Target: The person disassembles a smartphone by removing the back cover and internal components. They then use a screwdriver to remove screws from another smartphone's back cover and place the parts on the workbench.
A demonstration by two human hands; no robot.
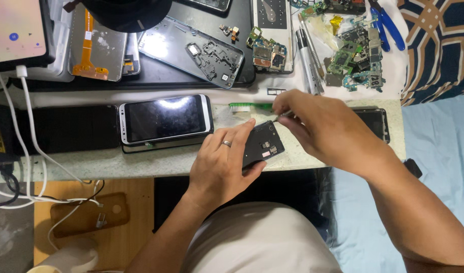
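With a silver phone lying screen-up at my nine o'clock, my left hand grips the opened black phone at the table edge, while at one o'clock my right hand pinches a thin tool touching its top corner.

Light was even and fairly bright, coming from overhead. A white glare patch sat on the screen of the silver phone near the bench's front edge, and another washed over the metal frame toward the back. Shadows under the hands were soft and short. The picture was sharp mid-frame, slightly soft and stretched at its corners.
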